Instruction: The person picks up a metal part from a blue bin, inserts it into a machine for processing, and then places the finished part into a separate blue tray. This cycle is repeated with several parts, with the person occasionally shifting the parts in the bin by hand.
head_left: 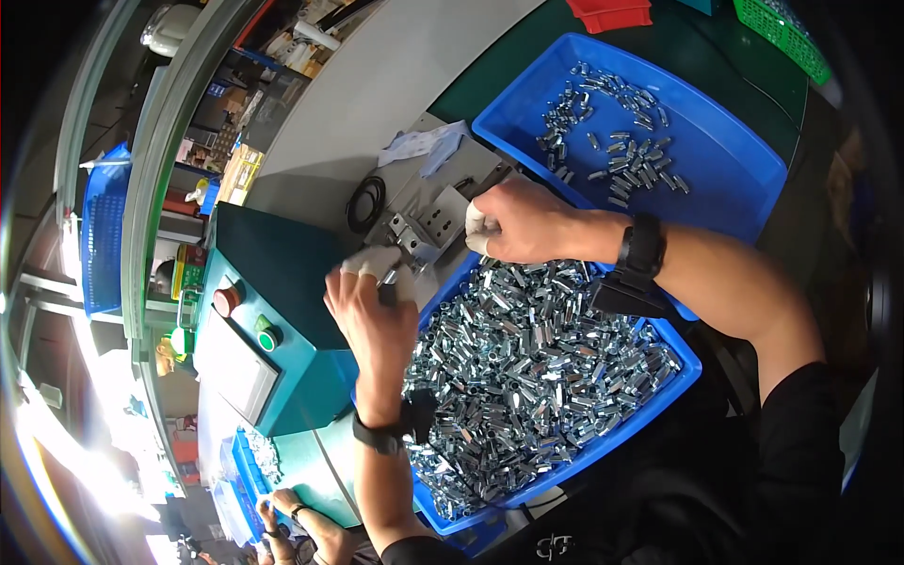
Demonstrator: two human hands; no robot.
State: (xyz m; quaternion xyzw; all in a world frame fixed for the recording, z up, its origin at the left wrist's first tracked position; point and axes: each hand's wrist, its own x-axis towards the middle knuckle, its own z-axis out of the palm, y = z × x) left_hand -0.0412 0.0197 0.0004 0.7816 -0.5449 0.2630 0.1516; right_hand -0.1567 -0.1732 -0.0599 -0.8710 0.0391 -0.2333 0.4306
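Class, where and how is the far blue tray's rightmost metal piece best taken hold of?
Probably mid-length, across the long sides of the metal piece, from above and slightly right: it lies flat, with neighbouring pieces left and blue tray floor right.

Looks down from the person's head, through the left of two side-by-side fisheyes; faces the surface [497, 68] over the left hand [370, 306] and right hand [513, 222] from near; bends straight edges toward a dark, rounded rim.
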